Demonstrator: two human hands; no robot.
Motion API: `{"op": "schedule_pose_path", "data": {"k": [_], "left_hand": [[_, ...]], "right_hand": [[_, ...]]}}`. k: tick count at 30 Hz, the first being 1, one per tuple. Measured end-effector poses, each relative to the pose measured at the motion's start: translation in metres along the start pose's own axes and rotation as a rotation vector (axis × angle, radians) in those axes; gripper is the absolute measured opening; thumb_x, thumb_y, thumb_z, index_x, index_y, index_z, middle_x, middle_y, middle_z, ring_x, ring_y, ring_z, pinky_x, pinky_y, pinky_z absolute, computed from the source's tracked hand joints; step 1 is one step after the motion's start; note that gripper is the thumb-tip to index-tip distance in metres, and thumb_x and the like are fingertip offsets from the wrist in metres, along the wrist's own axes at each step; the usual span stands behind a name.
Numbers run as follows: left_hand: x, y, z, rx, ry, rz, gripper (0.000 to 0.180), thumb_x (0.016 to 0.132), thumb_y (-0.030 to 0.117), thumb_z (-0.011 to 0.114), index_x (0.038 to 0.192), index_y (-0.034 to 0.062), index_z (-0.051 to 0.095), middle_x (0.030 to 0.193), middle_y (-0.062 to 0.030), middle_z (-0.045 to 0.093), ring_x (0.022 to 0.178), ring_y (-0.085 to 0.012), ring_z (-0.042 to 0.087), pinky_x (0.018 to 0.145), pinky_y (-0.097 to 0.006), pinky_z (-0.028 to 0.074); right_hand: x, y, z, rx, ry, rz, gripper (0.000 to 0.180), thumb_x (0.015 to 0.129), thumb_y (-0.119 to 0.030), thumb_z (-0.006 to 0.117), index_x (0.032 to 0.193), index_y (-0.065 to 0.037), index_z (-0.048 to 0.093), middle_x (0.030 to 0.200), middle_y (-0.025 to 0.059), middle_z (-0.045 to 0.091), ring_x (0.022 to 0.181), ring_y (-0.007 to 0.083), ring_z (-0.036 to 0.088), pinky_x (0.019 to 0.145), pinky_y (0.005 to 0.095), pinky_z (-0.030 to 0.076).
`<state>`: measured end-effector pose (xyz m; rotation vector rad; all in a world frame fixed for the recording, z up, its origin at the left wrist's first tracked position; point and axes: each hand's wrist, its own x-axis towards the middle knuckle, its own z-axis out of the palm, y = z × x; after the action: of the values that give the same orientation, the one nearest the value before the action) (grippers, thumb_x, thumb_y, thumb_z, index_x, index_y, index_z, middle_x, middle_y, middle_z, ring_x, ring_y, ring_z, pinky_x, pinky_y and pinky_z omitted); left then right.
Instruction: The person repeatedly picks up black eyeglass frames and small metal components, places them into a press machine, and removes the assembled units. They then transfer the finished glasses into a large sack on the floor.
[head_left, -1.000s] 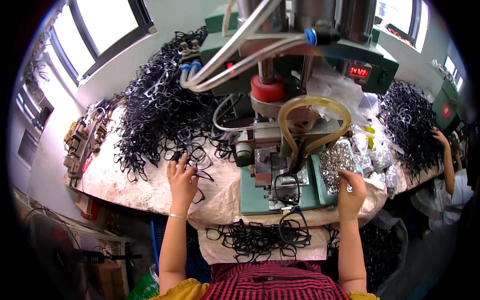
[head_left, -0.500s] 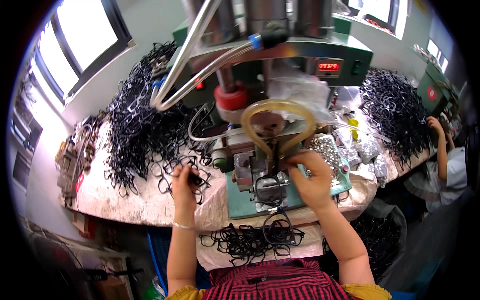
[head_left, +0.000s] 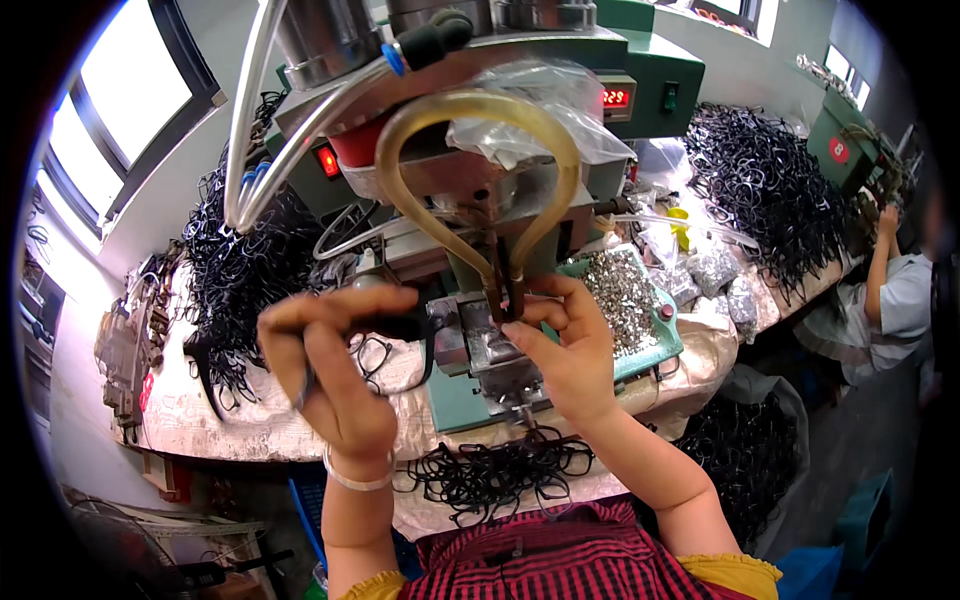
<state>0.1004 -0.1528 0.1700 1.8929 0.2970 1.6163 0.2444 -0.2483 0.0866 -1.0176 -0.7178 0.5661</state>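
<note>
Holding black glasses frame (head_left: 400, 326) in left grip (head_left: 340, 385), left of press (head_left: 555, 50). Fingering dark end (head_left: 512, 295) of tan hose (head_left: 480, 105) with right grip (head_left: 560, 340); cannot tell if pinching. May scrape frame if swung against press.

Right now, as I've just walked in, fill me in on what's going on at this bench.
A person works at a green machine. The left hand holds a black glasses frame, blurred. The right hand is at the dark prongs under a yellowish tube loop; whether it grips them is hard to tell. Small metallic pieces are heaped to its right, and more black frames lie tangled in front of the person.
</note>
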Motion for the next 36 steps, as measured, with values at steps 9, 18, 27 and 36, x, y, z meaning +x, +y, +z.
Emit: {"op": "schedule_pose_path", "data": {"k": [9,18,27,36], "left_hand": [[-0.066,0.022,0.013,-1.047,-0.583,-1.329,0.023,0.104,0.025,0.033,0.102,0.0053,0.044,0.081,-0.0292,0.066,0.069,-0.0259,0.063,0.066,-0.031,0.051],[-0.083,0.005,0.035,-1.117,-0.396,-1.508,0.02,0.102,0.025,0.042,0.099,0.0074,0.05,0.081,-0.0261,0.065,0.072,-0.0229,0.062,0.064,-0.023,0.048],[-0.118,0.027,-0.052,-0.522,-0.414,-0.954,0.012,0.097,0.012,0.059,0.097,0.0004,0.058,0.091,-0.0111,0.07,0.092,-0.0182,0.068,0.073,-0.027,0.053],[-0.058,-0.065,-0.109,1.002,-0.134,-0.171,0.012,0.074,0.005,0.077,0.085,0.0051,0.073,0.129,-0.0134,0.061,0.122,-0.0334,0.05,0.107,-0.047,0.032]], "right_hand": [[0.013,-0.012,-0.054,-0.889,-0.111,-0.352,0.022,0.08,-0.006,0.066,0.102,-0.005,0.069,0.116,0.0173,0.064,0.116,0.0352,0.058,0.101,0.0431,0.045],[0.01,0.047,-0.141,-1.317,0.208,-0.325,0.01,0.072,-0.01,0.075,0.081,-0.007,0.072,0.124,0.0212,0.061,0.126,0.0385,0.05,0.106,0.0452,0.039],[-0.013,0.028,-0.144,-0.357,0.514,-0.037,0.015,0.094,-0.01,0.065,0.103,0.0,0.072,0.093,0.003,0.07,0.083,0.0097,0.063,0.076,0.0235,0.05],[0.038,0.063,-0.105,-0.191,0.327,-0.073,0.018,0.089,-0.004,0.068,0.107,-0.001,0.071,0.097,0.002,0.07,0.087,0.0081,0.061,0.08,0.0211,0.047]]}}
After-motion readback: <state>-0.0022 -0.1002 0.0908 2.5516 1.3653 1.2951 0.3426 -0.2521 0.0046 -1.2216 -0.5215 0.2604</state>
